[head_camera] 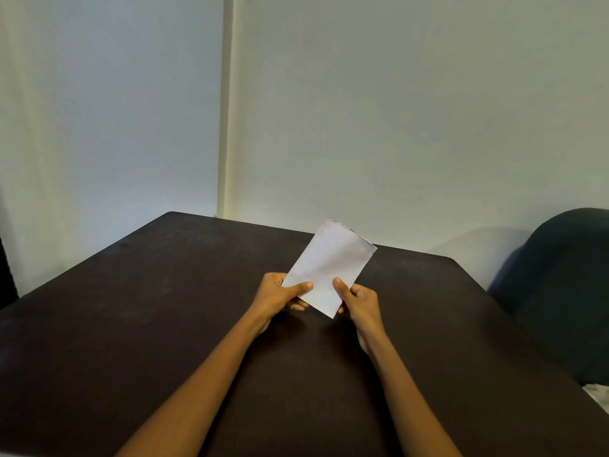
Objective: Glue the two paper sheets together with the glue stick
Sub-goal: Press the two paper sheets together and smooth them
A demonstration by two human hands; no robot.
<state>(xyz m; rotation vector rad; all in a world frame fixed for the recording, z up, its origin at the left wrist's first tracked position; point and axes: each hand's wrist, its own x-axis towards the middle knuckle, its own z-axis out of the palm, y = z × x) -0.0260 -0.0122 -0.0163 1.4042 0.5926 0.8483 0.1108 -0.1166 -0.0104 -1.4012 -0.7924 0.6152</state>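
Paper (329, 265) pinched by left hand (280, 293) and right hand (359, 300) above table (131, 308); uneven thumb pressure could shear sheets out of alignment.

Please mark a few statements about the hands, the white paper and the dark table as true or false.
1. Both hands, the left hand and the right hand, hold the white rectangular paper. True.
2. The paper lies flat on the dark brown table. False: it is held up above the table, tilted.
3. A glue stick is gripped in the right hand. False: no glue stick is in view.
4. The paper's far edge looks rough, as if torn. True.
5. A dark rounded chair back stands at the table's right. True.
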